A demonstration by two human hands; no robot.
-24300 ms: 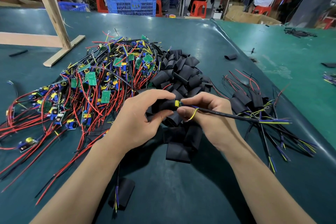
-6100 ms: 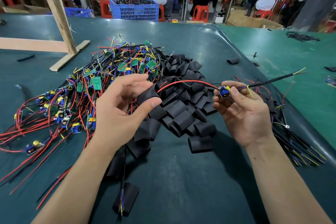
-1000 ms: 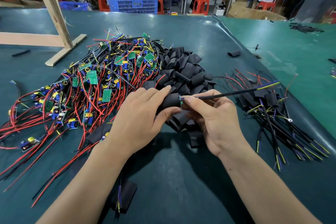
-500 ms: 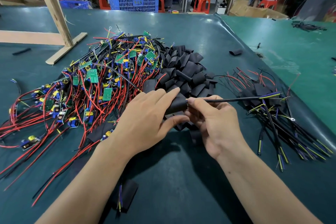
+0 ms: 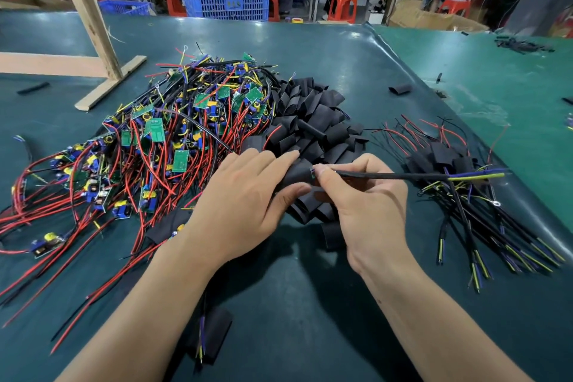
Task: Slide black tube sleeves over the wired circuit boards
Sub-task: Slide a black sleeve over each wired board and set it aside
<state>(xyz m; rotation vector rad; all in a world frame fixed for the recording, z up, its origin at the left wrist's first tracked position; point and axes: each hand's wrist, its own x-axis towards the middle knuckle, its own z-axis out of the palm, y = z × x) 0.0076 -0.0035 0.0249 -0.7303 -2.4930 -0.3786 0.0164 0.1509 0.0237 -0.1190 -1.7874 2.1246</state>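
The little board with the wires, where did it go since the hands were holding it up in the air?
It went into the black sleeve. The left hand grips that sleeve and the right hand pinches the black cable at its mouth, both now lower, over the sleeve pile. The board pile and finished bundle stayed put.

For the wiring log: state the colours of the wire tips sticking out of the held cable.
Blue and yellow-green wire tips, clearest in the head view.
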